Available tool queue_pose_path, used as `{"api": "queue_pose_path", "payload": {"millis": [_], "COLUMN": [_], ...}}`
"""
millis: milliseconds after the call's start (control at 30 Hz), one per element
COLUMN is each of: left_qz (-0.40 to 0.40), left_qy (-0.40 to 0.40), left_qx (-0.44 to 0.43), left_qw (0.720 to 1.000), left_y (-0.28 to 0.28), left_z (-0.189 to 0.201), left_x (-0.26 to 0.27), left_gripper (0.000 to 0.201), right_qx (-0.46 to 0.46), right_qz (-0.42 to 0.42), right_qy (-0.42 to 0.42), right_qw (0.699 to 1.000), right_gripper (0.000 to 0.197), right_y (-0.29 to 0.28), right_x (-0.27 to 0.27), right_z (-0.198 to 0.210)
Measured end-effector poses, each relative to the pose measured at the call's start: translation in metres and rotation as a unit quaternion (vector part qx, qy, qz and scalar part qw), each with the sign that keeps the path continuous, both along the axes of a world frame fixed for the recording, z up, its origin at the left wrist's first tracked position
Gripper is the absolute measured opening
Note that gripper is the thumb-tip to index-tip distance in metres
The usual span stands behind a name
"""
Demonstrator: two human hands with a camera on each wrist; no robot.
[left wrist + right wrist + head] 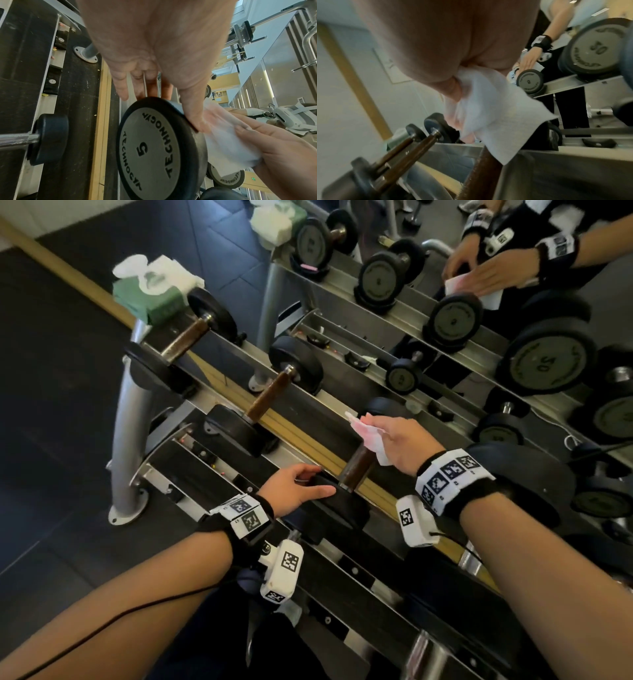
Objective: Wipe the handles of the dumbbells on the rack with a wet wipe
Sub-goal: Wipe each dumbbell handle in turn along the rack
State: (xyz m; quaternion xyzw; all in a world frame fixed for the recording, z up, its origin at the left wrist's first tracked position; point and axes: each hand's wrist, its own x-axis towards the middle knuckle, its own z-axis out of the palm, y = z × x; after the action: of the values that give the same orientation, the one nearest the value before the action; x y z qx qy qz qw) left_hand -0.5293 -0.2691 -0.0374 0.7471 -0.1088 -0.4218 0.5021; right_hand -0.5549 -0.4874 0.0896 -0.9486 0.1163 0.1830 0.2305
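At centre frame of the head view, the right hand (399, 441) pinched a crumpled white wet wipe (368, 434) just above the upper end of the brown knurled dumbbell handle (356, 469); contact between wipe and handle could not be confirmed. The left hand (294, 487), lower centre, rested with fingers nearly straight on the black round end plate marked 5 (154, 146) of that dumbbell. It sat on the silver metal rack (130, 419), with a green wipe pack (154, 292) at upper left.

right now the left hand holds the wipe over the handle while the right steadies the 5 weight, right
Hands are swapped. In the head view the right hand holds the wipe over the handle, while the left hand steadies the 5 weight.
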Motion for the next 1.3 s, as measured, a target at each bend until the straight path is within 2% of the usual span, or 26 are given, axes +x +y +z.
{"api": "queue_pose_path", "payload": {"millis": [100, 200, 300, 367, 433, 533, 600, 667, 833, 967, 1067, 1133, 1233, 1300], "left_qz": [0.02, 0.028, 0.031, 0.039, 0.044, 0.049, 0.052, 0.055, 0.064, 0.063, 0.067, 0.068, 0.065, 0.06], "left_qy": [0.006, 0.005, 0.005, 0.005, 0.011, 0.021, 0.023, 0.027, 0.041, 0.052, 0.06, 0.062, 0.058, 0.052], "left_qx": [-0.012, -0.021, -0.024, -0.021, -0.019, -0.021, -0.019, -0.018, -0.034, -0.04, -0.041, -0.043, -0.038, -0.031], "left_qw": [1.0, 0.999, 0.999, 0.999, 0.999, 0.998, 0.998, 0.998, 0.997, 0.996, 0.995, 0.995, 0.995, 0.996], "left_y": [0.0, -0.002, -0.001, -0.001, -0.001, -0.001, -0.001, 0.001, 0.003, 0.003, 0.002, 0.002, 0.003, 0.002], "left_z": [0.003, 0.006, 0.007, 0.006, 0.006, 0.005, 0.006, 0.006, 0.007, 0.007, 0.005, 0.004, 0.004, 0.004], "left_x": [-0.002, -0.004, -0.006, -0.007, -0.007, -0.007, -0.008, -0.009, -0.011, -0.01, -0.01, -0.01, -0.01, -0.009], "left_gripper": [0.071, 0.071, 0.069, 0.071, 0.079, 0.086, 0.085, 0.086, 0.087, 0.099, 0.099, 0.101, 0.098, 0.09], "right_qx": [-0.038, 0.002, 0.016, 0.063, 0.098, 0.099, 0.076, 0.003, -0.069, -0.193, -0.216, -0.203, -0.201, -0.221], "right_qz": [0.052, 0.021, 0.071, 0.035, -0.007, 0.036, 0.121, 0.206, 0.281, 0.378, 0.412, 0.404, 0.389, 0.402], "right_qy": [-0.022, 0.009, 0.048, 0.009, -0.065, -0.089, -0.066, -0.028, 0.111, 0.122, 0.098, 0.11, 0.13, 0.102], "right_qw": [0.998, 1.0, 0.996, 0.997, 0.993, 0.99, 0.988, 0.978, 0.951, 0.897, 0.88, 0.885, 0.89, 0.883], "right_gripper": [0.044, 0.027, 0.039, 0.038, 0.035, 0.04, 0.044, 0.044, 0.046, 0.059, 0.05, 0.042, 0.042, 0.045], "right_y": [-0.004, -0.006, -0.004, -0.008, -0.013, -0.012, -0.011, -0.014, -0.021, -0.023, -0.022, -0.02, -0.021, -0.026], "right_x": [0.009, 0.007, 0.006, 0.013, 0.024, 0.028, 0.026, 0.021, 0.009, 0.019, 0.018, 0.015, 0.016, 0.02], "right_z": [-0.007, -0.014, -0.014, -0.004, 0.002, 0.007, -0.003, -0.019, -0.048, -0.054, -0.061, -0.066, -0.066, -0.064]}}
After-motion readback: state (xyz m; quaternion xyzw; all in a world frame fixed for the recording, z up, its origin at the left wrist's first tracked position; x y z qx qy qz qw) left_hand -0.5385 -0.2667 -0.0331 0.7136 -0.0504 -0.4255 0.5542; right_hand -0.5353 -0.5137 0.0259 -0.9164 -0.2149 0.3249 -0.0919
